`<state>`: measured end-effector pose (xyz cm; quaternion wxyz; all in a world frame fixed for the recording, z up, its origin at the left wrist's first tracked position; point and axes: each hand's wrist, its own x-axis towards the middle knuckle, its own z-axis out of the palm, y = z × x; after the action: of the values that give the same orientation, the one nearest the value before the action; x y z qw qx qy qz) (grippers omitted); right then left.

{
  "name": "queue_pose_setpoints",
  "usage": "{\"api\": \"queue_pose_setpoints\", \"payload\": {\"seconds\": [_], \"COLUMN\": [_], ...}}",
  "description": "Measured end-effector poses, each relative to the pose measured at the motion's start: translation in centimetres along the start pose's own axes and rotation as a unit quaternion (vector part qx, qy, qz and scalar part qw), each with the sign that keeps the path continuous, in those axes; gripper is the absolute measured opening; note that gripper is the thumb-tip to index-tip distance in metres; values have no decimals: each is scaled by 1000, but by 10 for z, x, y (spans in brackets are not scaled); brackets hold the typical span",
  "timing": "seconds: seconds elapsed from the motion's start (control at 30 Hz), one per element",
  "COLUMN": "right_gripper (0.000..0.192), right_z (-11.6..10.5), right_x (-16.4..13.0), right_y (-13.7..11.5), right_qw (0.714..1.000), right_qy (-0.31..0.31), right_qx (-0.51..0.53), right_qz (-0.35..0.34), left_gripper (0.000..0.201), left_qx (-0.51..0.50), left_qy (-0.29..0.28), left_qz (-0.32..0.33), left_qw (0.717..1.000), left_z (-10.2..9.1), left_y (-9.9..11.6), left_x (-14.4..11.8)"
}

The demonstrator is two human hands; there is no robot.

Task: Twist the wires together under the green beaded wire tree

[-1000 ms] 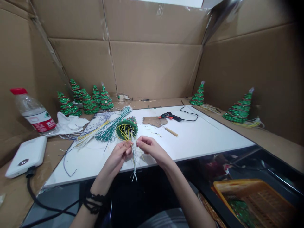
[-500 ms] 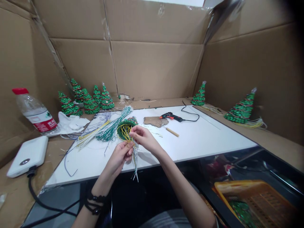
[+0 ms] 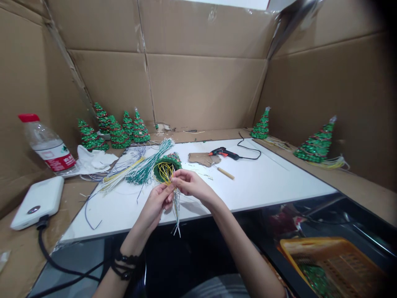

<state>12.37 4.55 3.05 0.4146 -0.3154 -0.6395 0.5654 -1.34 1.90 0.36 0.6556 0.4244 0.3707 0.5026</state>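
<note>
My left hand (image 3: 157, 202) pinches a thin bunch of pale wires (image 3: 176, 211) between thumb and fingertips, palm turned inward, wrist bent up from a forearm that rises from the lower left. A black cord bracelet (image 3: 124, 263) wraps that wrist. The loose wire ends hang down below the pinch, past the table's near edge, splayed at the tips.

My right hand (image 3: 190, 183) sits just above and right of the left, fingers curled, thumb and forefinger closed on yellow wire (image 3: 166, 173) where it comes out of the tree. Right forearm runs down and right, elbow low, out of frame at the bottom.

The beaded tree (image 3: 167, 164) lies on its side just beyond my fingertips, open base facing me, yellow loops showing inside the green rim. It touches the white board (image 3: 263, 182).

Left of the grip, a sheaf of green and white wires (image 3: 145, 163) fans away across the board. Beyond and right of the hands: a cardboard scrap (image 3: 201, 158), a glue gun (image 3: 223, 153) with a black cord, a small wooden-handled tool (image 3: 223, 173).

Far left: a water bottle (image 3: 46, 144) with a red cap, a white device (image 3: 39, 200) with a cable. At the back left wall, a cluster of finished trees (image 3: 114, 130); two more trees (image 3: 316, 142) stand well right. An orange basket (image 3: 335, 265) is low right, under the table edge.
</note>
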Motion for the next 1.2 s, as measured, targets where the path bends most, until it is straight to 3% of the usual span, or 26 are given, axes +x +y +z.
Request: {"api": "queue_pose_setpoints", "payload": {"seconds": [0.33, 0.77, 1.2], "right_gripper": [29, 32, 25], "right_z": [2, 4, 3], "right_x": [7, 12, 14], "right_y": [7, -4, -2], "right_qw": [999, 998, 998], "right_qy": [23, 46, 23], "right_qx": [44, 51, 15], "right_qz": [0, 6, -59], "left_gripper": [29, 26, 31], "left_qx": [3, 51, 19], "left_qy": [-17, 30, 17], "left_qz": [-4, 46, 20], "left_qw": [1000, 997, 999], "left_z": [-1, -1, -2], "left_y": [1, -7, -4], "left_x": [0, 3, 1]}}
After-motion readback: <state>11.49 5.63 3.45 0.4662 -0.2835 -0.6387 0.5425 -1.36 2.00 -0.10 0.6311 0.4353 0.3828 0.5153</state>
